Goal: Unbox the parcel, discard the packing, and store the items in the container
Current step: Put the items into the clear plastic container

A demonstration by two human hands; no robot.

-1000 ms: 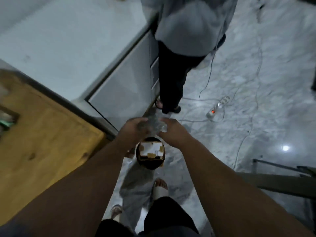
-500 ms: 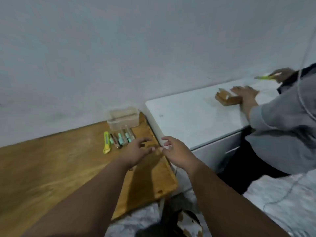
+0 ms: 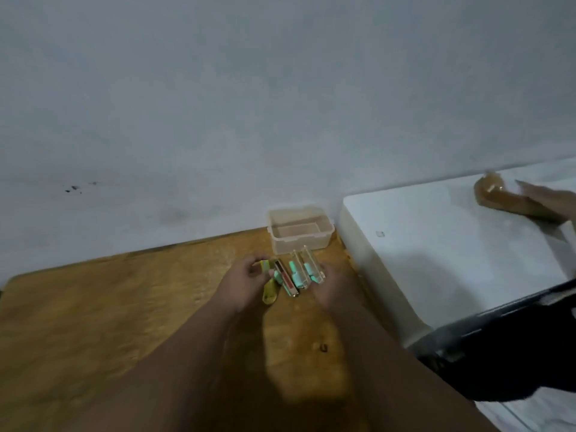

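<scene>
Left hand (image 3: 246, 280) and right hand (image 3: 327, 285) partly hide blurred items (image 3: 297, 274).

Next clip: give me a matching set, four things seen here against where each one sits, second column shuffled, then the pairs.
Things:
1. clear plastic container
2. yellow utility knife
3. brown parcel
4. mint-capped items

Places:
A. white counter, under another person's hand
B. wooden table, against the wall
C. between the two hands
D. by the left hand, left of the small items

Pairs: 1-B, 2-D, 3-A, 4-C
</scene>
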